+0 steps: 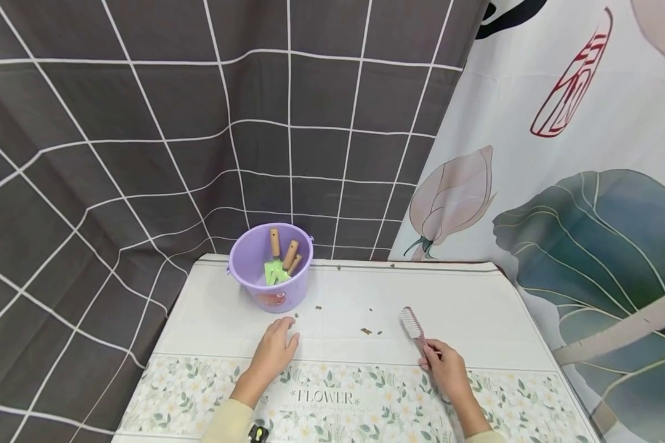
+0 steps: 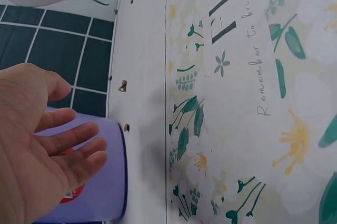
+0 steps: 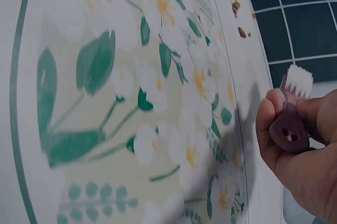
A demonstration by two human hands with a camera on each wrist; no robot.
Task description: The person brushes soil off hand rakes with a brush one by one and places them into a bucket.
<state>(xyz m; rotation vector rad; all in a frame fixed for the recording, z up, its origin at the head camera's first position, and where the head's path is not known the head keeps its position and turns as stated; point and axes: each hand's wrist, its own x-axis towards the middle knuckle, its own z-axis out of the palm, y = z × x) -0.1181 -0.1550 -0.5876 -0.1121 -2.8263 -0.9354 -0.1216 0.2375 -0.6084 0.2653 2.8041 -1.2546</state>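
My right hand (image 1: 446, 368) grips the handle of a small pinkish-brown brush (image 1: 416, 328) with white bristles, held over the right part of the table. In the right wrist view the end of the brush handle (image 3: 289, 133) shows between thumb and fingers. My left hand (image 1: 274, 349) is in front of a purple bucket (image 1: 244, 261), its fingers relaxed and holding nothing; the left wrist view shows the palm (image 2: 31, 150) overlapping the bucket. Inside the bucket stand light green garden tools (image 1: 276, 271) with wooden handles. Brown crumbs (image 1: 366, 331) are scattered on the tabletop between my hands.
A white table (image 1: 449, 286) with a flower-print band (image 1: 360, 418) along its front part fills the lower view. Behind it hangs a dark grid-patterned curtain (image 1: 332, 154), with a lotus-print curtain (image 1: 510, 123) on the right. A small black-and-yellow object (image 1: 258, 433) lies near my left forearm.
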